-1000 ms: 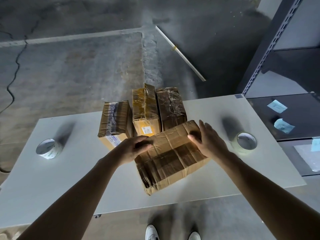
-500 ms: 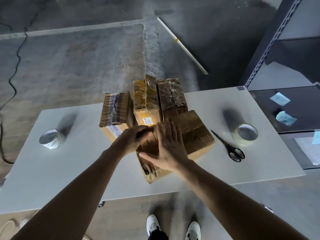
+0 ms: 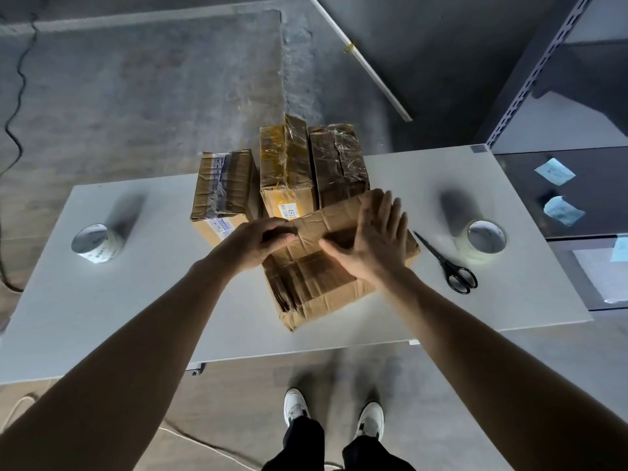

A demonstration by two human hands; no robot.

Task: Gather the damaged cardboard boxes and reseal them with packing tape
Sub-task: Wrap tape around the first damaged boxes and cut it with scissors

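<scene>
Left hand [image 3: 251, 246] gripped the crumpled cardboard box [image 3: 316, 287] on the white table [image 3: 136, 300] while the flat right hand [image 3: 373, 246] pressed its top down; sealing would likely call for the nearby tape roll [image 3: 484, 239].

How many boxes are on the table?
4: a front box, and behind it a left box, a middle box and a right box. Others may hide behind them.
</scene>
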